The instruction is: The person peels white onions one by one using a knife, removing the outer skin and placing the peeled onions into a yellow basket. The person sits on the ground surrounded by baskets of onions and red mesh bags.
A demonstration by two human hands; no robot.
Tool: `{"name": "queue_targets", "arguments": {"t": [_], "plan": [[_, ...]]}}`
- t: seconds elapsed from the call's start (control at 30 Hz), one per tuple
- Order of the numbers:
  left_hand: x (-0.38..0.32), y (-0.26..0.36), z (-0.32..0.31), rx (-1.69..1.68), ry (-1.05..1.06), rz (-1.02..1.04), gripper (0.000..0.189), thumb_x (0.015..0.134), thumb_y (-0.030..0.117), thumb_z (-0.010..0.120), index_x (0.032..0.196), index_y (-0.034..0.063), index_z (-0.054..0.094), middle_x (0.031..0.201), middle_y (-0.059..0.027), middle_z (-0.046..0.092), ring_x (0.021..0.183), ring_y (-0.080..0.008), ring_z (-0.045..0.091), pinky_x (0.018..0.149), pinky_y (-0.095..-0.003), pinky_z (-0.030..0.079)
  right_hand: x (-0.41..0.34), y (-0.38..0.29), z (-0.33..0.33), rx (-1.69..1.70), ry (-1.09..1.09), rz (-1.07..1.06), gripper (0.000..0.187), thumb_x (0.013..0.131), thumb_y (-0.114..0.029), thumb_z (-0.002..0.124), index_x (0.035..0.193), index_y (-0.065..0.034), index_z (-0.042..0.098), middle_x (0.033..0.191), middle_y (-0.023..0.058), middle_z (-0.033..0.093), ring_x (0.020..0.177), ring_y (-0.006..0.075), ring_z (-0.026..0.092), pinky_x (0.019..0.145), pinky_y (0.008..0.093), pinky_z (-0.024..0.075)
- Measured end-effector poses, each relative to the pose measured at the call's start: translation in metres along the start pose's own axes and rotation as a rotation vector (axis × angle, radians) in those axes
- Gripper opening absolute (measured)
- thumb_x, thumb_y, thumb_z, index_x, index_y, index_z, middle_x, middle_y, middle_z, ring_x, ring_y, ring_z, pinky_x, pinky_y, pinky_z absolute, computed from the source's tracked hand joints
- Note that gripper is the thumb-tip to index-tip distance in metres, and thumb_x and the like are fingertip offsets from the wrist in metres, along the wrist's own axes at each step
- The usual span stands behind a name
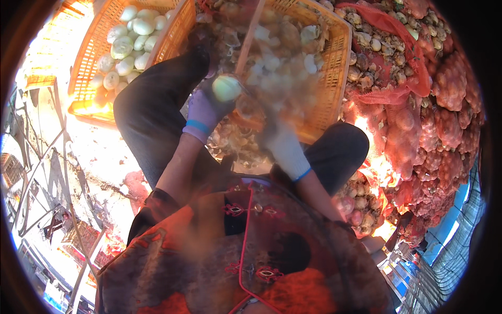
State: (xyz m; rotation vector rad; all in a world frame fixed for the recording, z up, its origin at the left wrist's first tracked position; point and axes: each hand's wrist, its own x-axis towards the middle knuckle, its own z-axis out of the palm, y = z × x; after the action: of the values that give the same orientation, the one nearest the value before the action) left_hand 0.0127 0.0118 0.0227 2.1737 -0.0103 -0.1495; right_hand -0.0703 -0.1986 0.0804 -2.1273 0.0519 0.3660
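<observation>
My left hand point(208, 110), in a light purple glove with a blue band and a dark palm, is closed on a peeled pale onion point(226, 88) between my knees. My right hand point(276, 137), in a white glove with dark fingers, is to the right and blurred; whether it holds anything is unclear. Just beyond my hands is an orange plastic crate point(345, 62) with onion skins and pale pieces, hazy in the view. Peeled white onions point(125, 66) fill part of another orange crate point(80, 74) at the upper left.
Red mesh sacks of onions point(443, 133) are piled along the right. Loose unpeeled onions point(364, 70) lie by an opened red mesh point(419, 74). Onion skins point(231, 147) cover the ground between my legs. Metal bars and more crates stand at the lower left.
</observation>
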Motion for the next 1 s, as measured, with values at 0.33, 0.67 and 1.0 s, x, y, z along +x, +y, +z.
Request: {"name": "queue_targets", "arguments": {"t": [0.33, 0.67, 1.0], "plan": [[-0.005, 0.01, -0.004, -0.241, -0.135, 0.013, 0.077, 0.066, 0.011, 0.09, 0.137, 0.003, 0.061, 0.122, -0.017, 0.071, 0.113, -0.0251, 0.069, 0.096, -0.0371, 0.056, 0.053, 0.02, -0.074, 0.448, 0.175, 0.244, 0.041, 0.091, -0.012, 0.071, 0.128, 0.0011, 0.058, 0.07, 0.0015, 0.056, 0.05, 0.0077, 0.05, 0.042, 0.0228, 0.0342], [-0.006, 0.005, -0.015, -0.516, -0.185, -0.073, 0.066, 0.08, 0.022, 0.087, 0.137, 0.0019, 0.06, 0.124, -0.0114, 0.068, 0.113, -0.0203, 0.065, 0.097, -0.0364, 0.053, 0.093, -0.01, 0.016, 0.316, 0.122, 0.074, 0.031, 0.087, -0.004, 0.074, 0.116, 0.0054, 0.068, 0.093, 0.008, 0.073, 0.077, 0.0109, 0.065, 0.069, 0.025, 0.0535], [-0.006, -0.008, -0.013, -0.885, -0.222, -0.322, 0.06, 0.081, 0.021, 0.079, 0.135, -0.0021, 0.064, 0.118, -0.0099, 0.071, 0.111, -0.0194, 0.067, 0.099, -0.0339, 0.052, 0.126, 0.029, -0.021, -0.054, 0.277, 0.069, 0.03, 0.086, -0.012, 0.072, 0.108, 0.0069, 0.071, 0.085, 0.0125, 0.073, 0.077, 0.0186, 0.068, 0.073, 0.0325, 0.0536]]}}
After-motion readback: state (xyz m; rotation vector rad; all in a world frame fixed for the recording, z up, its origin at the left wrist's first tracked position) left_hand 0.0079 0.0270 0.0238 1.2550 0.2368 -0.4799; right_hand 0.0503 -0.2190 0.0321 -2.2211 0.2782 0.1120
